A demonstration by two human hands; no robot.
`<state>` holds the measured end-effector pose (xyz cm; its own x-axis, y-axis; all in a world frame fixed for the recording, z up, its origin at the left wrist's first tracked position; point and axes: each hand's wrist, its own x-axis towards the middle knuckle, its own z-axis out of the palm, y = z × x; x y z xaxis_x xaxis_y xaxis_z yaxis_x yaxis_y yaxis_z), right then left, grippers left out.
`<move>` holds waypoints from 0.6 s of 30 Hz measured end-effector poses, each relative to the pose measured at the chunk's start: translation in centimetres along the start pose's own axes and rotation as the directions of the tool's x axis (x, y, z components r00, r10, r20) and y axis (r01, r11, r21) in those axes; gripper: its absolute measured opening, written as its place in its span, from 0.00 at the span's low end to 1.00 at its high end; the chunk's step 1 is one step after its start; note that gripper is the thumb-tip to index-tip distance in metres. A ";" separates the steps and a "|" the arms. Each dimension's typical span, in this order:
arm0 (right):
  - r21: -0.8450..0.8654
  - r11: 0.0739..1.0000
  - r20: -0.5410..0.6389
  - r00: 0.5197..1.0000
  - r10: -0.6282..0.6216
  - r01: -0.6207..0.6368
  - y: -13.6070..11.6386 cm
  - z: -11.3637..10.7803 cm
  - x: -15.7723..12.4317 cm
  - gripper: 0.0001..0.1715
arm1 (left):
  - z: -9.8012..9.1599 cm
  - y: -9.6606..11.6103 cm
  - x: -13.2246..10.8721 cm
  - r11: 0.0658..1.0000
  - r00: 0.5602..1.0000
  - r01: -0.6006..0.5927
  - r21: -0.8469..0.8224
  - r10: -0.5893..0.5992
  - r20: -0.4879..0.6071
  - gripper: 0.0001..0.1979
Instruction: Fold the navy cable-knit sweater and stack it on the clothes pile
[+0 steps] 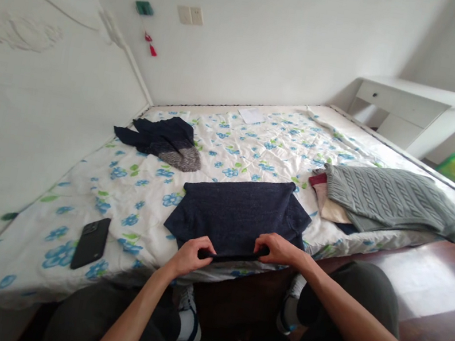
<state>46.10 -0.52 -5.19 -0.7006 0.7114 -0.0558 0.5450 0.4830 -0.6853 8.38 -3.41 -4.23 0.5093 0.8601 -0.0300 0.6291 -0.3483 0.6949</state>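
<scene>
A dark navy knit garment [238,213], perhaps a sweater, lies spread at the near edge of the bed, its sides sticking out in points. My left hand [193,255] pinches the left part of its near edge between thumb and fingers. Farther right along that same edge, my right hand [277,250] grips the fabric too. The edge between both hands is lifted slightly and hangs at the mattress border. What the fingertips hold is partly hidden inside the curled fingers.
Left of the garment lies a black phone [91,243]. Behind it is a crumpled navy and grey garment [167,140]. To the right, a grey cable-knit sweater [392,199] rests on other folded clothes. White paper [252,116] lies on the flowered sheet [229,162]. A white desk [408,107] stands beyond.
</scene>
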 end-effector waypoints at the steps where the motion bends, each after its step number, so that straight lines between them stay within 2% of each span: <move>1: -0.027 1.000 0.030 1.000 0.007 -0.006 -0.1 0.1 0.0 0.15 | 0.1 -0.1 -0.1 0.999 0.999 0.002 0.035 -0.003 0.032 0.05; 5: -0.058 0.997 0.077 0.996 0.045 -0.041 -0.2 0.3 0.2 0.15 | 0.3 0.1 0.0 0.989 0.994 0.017 0.148 -0.033 0.106 0.04; 9: 0.003 0.998 0.065 0.996 0.068 -0.068 -0.4 0.1 0.6 0.17 | 0.5 0.6 0.5 0.987 0.990 0.062 0.146 -0.079 0.113 0.16; 11: -0.002 0.995 0.065 0.993 0.098 -0.098 -0.4 0.2 0.9 0.13 | 0.7 0.7 0.8 0.982 0.989 0.097 0.162 -0.113 0.092 0.18; 13: -0.016 0.992 0.071 0.990 0.122 -0.121 -0.3 0.4 1.1 0.05 | 1.1 0.7 1.0 0.976 0.986 0.120 0.182 -0.138 0.091 0.16; 14: -0.020 0.991 0.063 0.989 0.137 -0.136 -0.2 0.6 1.2 0.05 | 1.2 0.7 1.1 0.974 0.985 0.125 0.191 -0.145 0.096 0.14; 18: -0.030 0.962 -0.008 0.962 0.272 -0.273 0.1 1.1 1.7 0.26 | 1.1 0.4 1.3 0.961 0.981 0.143 0.235 -0.168 0.092 0.14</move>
<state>44.47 0.24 -6.16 -0.5220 0.8200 -0.2347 0.7288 0.2859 -0.6222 10.00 -2.85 -4.80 0.4478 0.8685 -0.2124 0.8157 -0.2995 0.4949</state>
